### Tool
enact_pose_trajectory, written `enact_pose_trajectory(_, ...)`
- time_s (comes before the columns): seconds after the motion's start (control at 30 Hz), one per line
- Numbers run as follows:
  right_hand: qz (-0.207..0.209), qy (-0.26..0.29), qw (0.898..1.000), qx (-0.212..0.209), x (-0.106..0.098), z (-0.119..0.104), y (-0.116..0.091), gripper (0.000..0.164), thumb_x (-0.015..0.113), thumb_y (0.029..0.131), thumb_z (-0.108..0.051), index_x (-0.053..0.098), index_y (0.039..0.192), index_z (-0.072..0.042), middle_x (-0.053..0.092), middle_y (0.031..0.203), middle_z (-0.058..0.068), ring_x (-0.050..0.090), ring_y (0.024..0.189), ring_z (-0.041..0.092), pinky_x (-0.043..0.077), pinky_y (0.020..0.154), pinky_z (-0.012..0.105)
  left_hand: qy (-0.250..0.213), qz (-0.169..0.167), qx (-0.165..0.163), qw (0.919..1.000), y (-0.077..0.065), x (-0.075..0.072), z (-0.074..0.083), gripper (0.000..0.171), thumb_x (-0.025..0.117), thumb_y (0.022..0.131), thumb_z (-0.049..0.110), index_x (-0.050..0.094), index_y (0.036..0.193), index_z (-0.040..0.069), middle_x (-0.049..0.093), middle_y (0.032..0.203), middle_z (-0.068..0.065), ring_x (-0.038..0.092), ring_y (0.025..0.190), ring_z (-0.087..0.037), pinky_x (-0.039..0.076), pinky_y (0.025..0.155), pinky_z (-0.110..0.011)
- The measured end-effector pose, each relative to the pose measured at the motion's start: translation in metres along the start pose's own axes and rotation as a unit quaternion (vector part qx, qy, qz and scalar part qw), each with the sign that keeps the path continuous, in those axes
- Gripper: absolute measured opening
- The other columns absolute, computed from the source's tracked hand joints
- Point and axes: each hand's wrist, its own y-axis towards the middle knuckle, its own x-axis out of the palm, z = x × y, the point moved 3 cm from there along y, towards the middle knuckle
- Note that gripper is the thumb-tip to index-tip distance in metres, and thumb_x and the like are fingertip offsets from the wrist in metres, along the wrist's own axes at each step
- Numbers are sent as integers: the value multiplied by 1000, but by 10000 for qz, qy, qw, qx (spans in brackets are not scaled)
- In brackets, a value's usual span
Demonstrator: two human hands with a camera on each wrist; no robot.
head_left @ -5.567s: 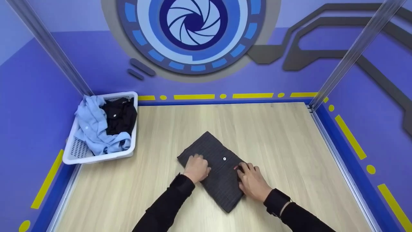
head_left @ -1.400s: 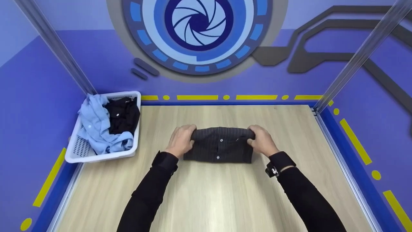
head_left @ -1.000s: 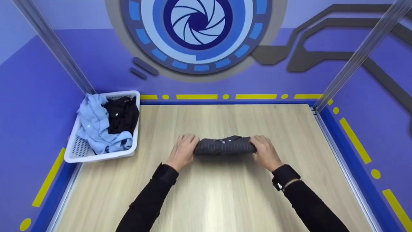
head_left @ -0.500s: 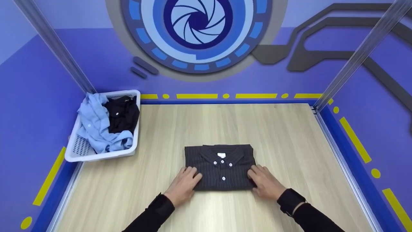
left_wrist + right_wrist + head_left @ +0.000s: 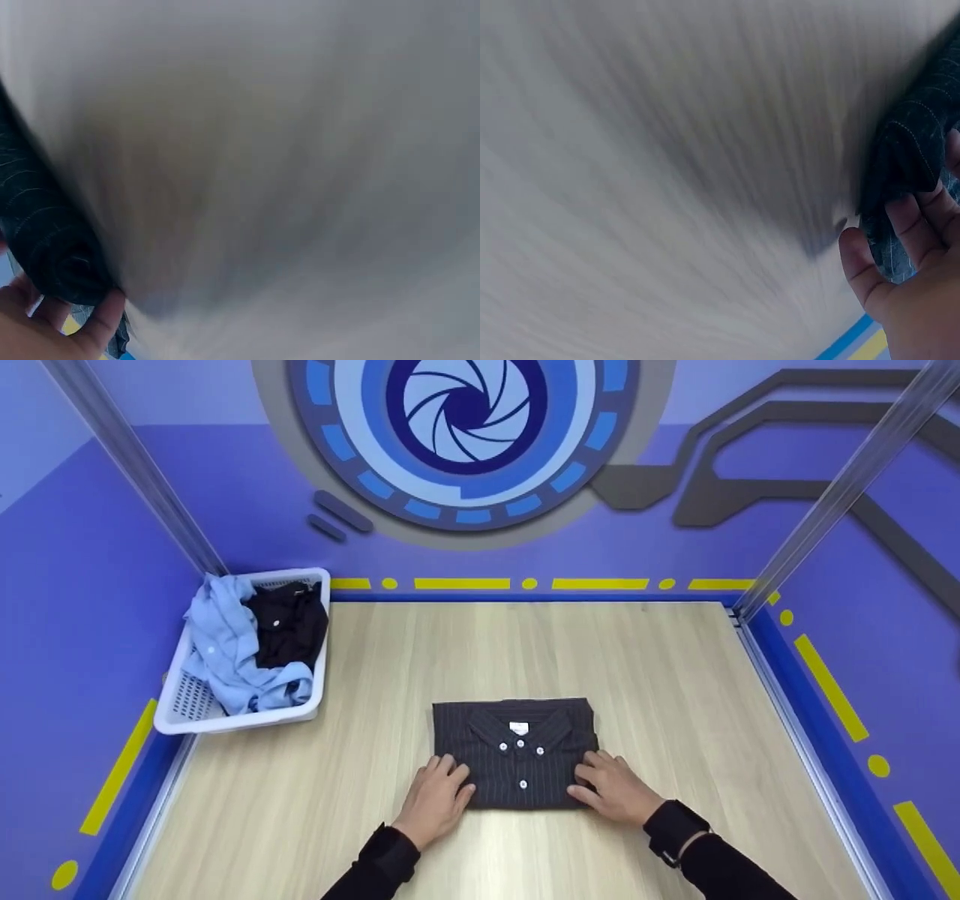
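Observation:
A dark grey pinstriped shirt [image 5: 517, 769] lies folded into a neat rectangle on the table [image 5: 630, 660]. Its collar and white buttons face up, and a white label shows inside the neck. At its near left corner my left hand [image 5: 435, 799] rests with the fingertips on the side edge. My right hand [image 5: 616, 789] touches the near right corner, thumb on the cloth. The left wrist view shows the rolled side of the shirt [image 5: 49, 225] against my fingertips. In the right wrist view, fingers [image 5: 915, 225] touch the shirt's folded edge [image 5: 911, 142].
A white plastic basket [image 5: 319, 690] stands at the back left, holding a light blue garment [image 5: 225, 622] and a black garment [image 5: 289, 630]. Blue-purple walls [image 5: 390, 562] enclose the back and sides, with metal posts [image 5: 832, 495] at the corners.
My hands turned the shirt lengthwise, lifted it by both ends and folded it over. Now it lies flat, collar up. Over the last half second the hands have barely shifted.

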Motion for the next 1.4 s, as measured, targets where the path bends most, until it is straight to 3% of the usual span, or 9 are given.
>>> enact_pose_trajectory(0.1, 244, 103, 9996, -122, -1, -1, 0, 24, 62, 94, -34, 65, 84, -13, 55, 88, -1, 48, 83, 15, 45, 72, 45, -89, 159, -412, 9990, 3, 0, 2, 28, 61, 93, 35, 66, 106, 11, 54, 94, -5, 49, 88, -22, 44, 75, -38)
enact_pose_trajectory(0.2, 535, 240, 9980, -245, -2, -1, 1, 20, 69, 89, -25, 59, 74, -16, 50, 79, -6, 46, 76, 11, 44, 67, 36, -230, 321, -891, 9952, 7, -2, 0, 30, 67, 89, 33, 66, 103, 6, 53, 91, -6, 49, 85, -22, 44, 73, -36)
enact_pose_trajectory(0.3, 864, 476, 9951, -69, -5, 3, 0, 17, 75, 84, -20, 59, 78, -16, 49, 82, -8, 46, 79, 9, 45, 69, 31, -622, 461, -1471, 9861, 12, -3, -5, 32, 73, 84, 27, 64, 101, 3, 51, 91, -8, 50, 84, -23, 44, 70, -36)
enact_pose_trajectory(0.37, 1085, 625, 9919, 200, -6, 7, -1, 17, 77, 82, -18, 64, 91, -12, 52, 92, -5, 50, 88, 12, 48, 76, 33, -1058, 497, -1914, 9745, 16, -2, -10, 37, 76, 81, 24, 61, 105, 1, 51, 94, -10, 52, 87, -25, 46, 70, -37)
enact_pose_trajectory(0.5, 1243, 724, 9868, 746, -7, 14, -3, 48, 79, 81, -21, 61, 123, -5, 53, 121, 9, 54, 111, 25, 48, 93, 44, -1919, 236, -2787, 9407, 22, 2, -21, 48, 77, 81, 26, 56, 115, -1, 55, 101, -14, 57, 94, -30, 49, 76, -42)
enact_pose_trajectory(0.6, 1077, 730, 9870, 948, -4, 17, -3, 62, 77, 83, -25, 53, 135, -2, 49, 134, 18, 51, 122, 35, 43, 100, 50, -2286, -26, -3149, 9212, 25, 5, -27, 49, 77, 81, 29, 56, 114, -2, 58, 101, -16, 60, 95, -31, 49, 81, -44)
enact_pose_trajectory(0.67, 864, 690, 9887, 1008, -2, 18, -4, 65, 75, 85, -28, 50, 139, -2, 46, 140, 22, 48, 126, 38, 41, 102, 52, -2380, -162, -3229, 9159, 26, 6, -29, 48, 77, 81, 29, 57, 111, -2, 58, 100, -15, 59, 94, -30, 48, 81, -44)
enact_pose_trajectory(1.0, 49, 392, 9935, 1072, 6, 19, -4, 60, 66, 92, -35, 49, 141, -5, 41, 147, 21, 39, 134, 38, 34, 102, 54, -2223, -365, -3158, 9217, 26, 11, -29, 47, 79, 80, 27, 54, 111, 2, 54, 100, -14, 59, 92, -30, 49, 80, -44)
enact_pose_trajectory(1.4, 315, 711, 9915, 1044, -6, 20, 9, 58, 70, 89, -27, 52, 136, -1, 45, 141, 22, 45, 129, 38, 38, 102, 55, -2310, -245, -3125, 9211, 31, -5, -35, 45, 76, 83, 23, 55, 113, -2, 56, 102, -16, 59, 96, -31, 49, 82, -43)
